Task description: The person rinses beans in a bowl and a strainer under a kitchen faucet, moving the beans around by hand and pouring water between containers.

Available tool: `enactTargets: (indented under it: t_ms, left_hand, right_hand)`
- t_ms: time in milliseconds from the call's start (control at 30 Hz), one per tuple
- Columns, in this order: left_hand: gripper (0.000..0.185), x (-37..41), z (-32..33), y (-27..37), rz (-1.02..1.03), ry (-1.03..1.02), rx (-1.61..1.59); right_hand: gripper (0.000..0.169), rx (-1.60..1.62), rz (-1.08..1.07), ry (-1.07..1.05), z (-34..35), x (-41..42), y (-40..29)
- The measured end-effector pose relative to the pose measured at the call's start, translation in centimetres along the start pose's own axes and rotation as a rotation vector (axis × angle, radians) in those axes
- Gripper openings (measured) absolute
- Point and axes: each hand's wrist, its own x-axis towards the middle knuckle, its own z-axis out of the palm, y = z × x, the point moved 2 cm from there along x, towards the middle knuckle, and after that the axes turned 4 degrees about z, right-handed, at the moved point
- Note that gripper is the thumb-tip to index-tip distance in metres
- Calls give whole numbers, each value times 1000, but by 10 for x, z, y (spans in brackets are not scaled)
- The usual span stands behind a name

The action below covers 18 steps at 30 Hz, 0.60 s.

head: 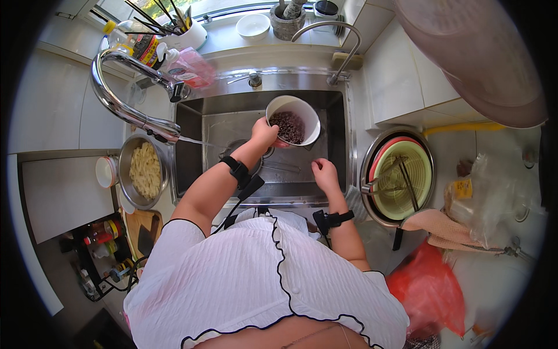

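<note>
My left hand (264,132) grips the near-left rim of a white bowl (310,117), tilted so that its inside faces me. Small dark purple grains (288,126) lie in its lower part. Over the right side of the stainless steel sink (320,152), my right hand (326,174) hangs with fingers curled inward and nothing visible in it. Water runs from the chrome faucet (168,131) on the left into the basin. On the sink floor, partly hidden by my left forearm, is a round utensil with a wire handle (283,166).
A metal bowl of pale strips (145,170) stands left of the sink. Nested colanders (403,179) holding tongs sit at the right. A second, thin faucet (359,39) arches behind. On the ledge are a pink soap bottle (192,70) and a stone mortar (287,24).
</note>
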Motion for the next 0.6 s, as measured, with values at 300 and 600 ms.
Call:
enactTargets:
  t_ms: [300,600]
  left_hand:
    - [47,-16,-47,-17,170,61,141]
    - [63,-41,-49,-7,231,133,170]
  right_hand:
    - [24,9,-37,-64,15,12,-11]
    - [25,-9,0,-76,15,1,3]
